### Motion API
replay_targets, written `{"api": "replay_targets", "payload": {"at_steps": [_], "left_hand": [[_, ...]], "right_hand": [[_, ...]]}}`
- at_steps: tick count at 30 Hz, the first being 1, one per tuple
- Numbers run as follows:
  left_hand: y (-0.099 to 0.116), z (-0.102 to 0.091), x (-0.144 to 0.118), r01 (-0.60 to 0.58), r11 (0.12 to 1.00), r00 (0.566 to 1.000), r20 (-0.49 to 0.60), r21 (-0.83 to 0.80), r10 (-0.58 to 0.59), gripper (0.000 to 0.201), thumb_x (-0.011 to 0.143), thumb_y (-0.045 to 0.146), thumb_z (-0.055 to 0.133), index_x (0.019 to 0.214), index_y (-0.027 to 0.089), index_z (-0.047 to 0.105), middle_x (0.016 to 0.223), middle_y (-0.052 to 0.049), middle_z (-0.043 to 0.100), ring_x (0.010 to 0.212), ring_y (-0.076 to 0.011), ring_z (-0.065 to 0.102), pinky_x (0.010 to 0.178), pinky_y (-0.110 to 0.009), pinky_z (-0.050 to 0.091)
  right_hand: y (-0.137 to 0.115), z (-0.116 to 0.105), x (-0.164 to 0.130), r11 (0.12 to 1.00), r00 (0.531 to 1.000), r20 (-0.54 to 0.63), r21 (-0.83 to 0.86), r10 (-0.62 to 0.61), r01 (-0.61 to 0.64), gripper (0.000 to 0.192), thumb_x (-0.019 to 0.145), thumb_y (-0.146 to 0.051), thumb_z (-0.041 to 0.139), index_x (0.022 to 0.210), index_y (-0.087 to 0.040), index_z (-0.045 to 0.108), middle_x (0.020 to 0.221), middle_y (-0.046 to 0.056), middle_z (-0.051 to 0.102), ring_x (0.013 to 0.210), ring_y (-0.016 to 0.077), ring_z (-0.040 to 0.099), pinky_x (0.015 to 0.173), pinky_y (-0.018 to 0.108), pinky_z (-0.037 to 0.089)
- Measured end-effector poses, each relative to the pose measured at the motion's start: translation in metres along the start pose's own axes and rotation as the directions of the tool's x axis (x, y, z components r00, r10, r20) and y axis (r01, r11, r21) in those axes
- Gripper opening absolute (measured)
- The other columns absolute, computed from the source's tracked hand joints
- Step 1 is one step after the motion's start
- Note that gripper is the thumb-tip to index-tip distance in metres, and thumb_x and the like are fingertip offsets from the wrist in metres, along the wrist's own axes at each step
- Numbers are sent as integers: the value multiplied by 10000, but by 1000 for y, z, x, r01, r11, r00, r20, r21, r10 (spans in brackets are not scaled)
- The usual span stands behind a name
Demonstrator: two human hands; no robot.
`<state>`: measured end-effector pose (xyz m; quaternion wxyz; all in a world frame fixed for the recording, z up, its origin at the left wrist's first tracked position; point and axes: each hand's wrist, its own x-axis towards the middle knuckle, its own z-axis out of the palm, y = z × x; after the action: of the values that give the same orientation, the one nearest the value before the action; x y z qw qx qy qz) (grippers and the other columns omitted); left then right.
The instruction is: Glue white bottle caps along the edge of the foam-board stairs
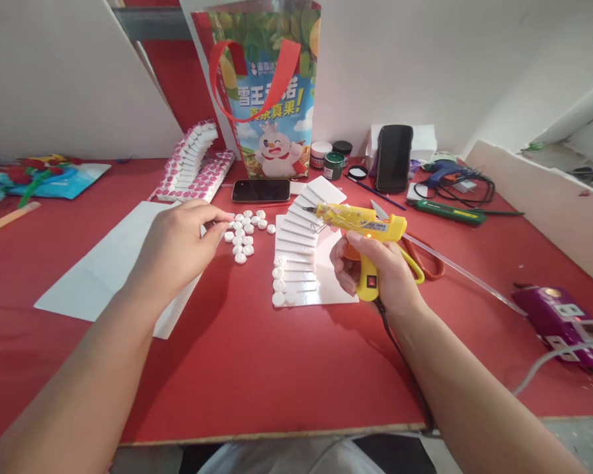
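Observation:
My right hand is wrapped around the handle of a yellow hot glue gun, its nozzle pointing left above a fan of white strips. A clear glue stick runs out of the gun's back. The overlapping strips form a curved stair on a white board. White discs sit along the lower left ends of the strips. Over a loose pile of white swirled discs, my left hand pinches thumb and forefinger together, with a white edge showing at the fingertips.
White paper lies left. Behind are a pink-and-white curved model, a phone, a printed bag, paint jars and a standing phone. Orange-handled scissors, a green tool and a purple power strip lie right.

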<state>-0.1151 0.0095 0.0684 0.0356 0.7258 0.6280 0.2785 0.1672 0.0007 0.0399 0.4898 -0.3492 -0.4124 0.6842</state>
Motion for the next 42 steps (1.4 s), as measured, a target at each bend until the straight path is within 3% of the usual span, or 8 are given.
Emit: {"api": "replay_targets", "payload": {"at_steps": [5, 10, 16, 24, 28, 30, 36, 42], "left_hand": [[-6, 28, 1, 65, 997, 994, 87, -32, -62, 152, 892, 330, 632, 800, 245, 719, 982, -49, 751, 777, -235, 650, 722, -383, 498], [-9, 42, -9, -21, 998, 990, 142, 55, 13, 176, 876, 382, 656, 833, 216, 699, 931, -74, 708, 896, -287, 651, 789, -425, 523], [-14, 54, -14, -147, 985, 978, 166, 96, 130, 62, 859, 247, 648, 902, 207, 669, 1013, -107, 706, 1025, -325, 642, 881, -462, 538], [-10, 52, -13, -112, 992, 989, 103, 59, 106, 48, 876, 236, 610, 845, 213, 639, 958, -96, 701, 981, -310, 640, 857, -450, 537], [-15, 44, 2, -6, 1000, 999, 32, 16, 5, 112, 897, 228, 571, 900, 200, 680, 1033, -91, 728, 958, -270, 664, 872, -413, 535], [-18, 42, 16, 10, 1000, 998, 62, -13, -9, 183, 898, 217, 551, 965, 202, 721, 1099, -84, 741, 947, -252, 677, 884, -399, 538], [-18, 59, 50, -193, 973, 954, 208, -130, 217, 345, 868, 168, 526, 1119, 223, 757, 1214, -69, 743, 1117, -262, 630, 1024, -446, 517], [-21, 82, 56, -295, 950, 890, 331, -106, 314, 270, 855, 146, 521, 936, 216, 769, 1029, -87, 759, 985, -269, 604, 915, -426, 547]], "right_hand": [[0, 0, 1, 1000, 1000, -8, -14, -10, 9, 305, 851, -397, 723, 704, -142, 643, 627, 25, 632, 370, 94, 509, 382, 233, 336], [-1, -1, 1, 1000, 1000, -5, -22, -5, 5, 308, 826, -409, 749, 710, -144, 643, 622, 25, 636, 367, 101, 510, 378, 239, 336], [-3, 3, -1, 999, 999, -38, -46, 7, -9, 295, 837, -401, 721, 709, -150, 632, 632, 18, 626, 378, 94, 502, 392, 240, 331], [-5, 1, 0, 999, 998, -61, -48, -4, 1, 300, 821, -413, 734, 712, -152, 632, 625, 15, 627, 379, 88, 499, 390, 234, 323], [-2, 1, 0, 1000, 999, -48, -29, -8, 6, 289, 833, -398, 716, 703, -150, 644, 618, 18, 625, 368, 94, 500, 380, 236, 330], [-1, 2, 0, 1000, 999, -47, -26, -8, 7, 294, 837, -402, 709, 695, -152, 643, 613, 19, 622, 364, 95, 496, 372, 237, 332], [-3, 5, 0, 999, 999, -40, -48, -8, 6, 322, 790, -428, 739, 656, -155, 634, 587, 14, 604, 345, 95, 478, 352, 240, 324], [-2, 4, 3, 999, 999, -50, -44, -5, 3, 338, 782, -442, 751, 657, -154, 626, 578, 11, 601, 340, 95, 482, 357, 234, 322]]}}
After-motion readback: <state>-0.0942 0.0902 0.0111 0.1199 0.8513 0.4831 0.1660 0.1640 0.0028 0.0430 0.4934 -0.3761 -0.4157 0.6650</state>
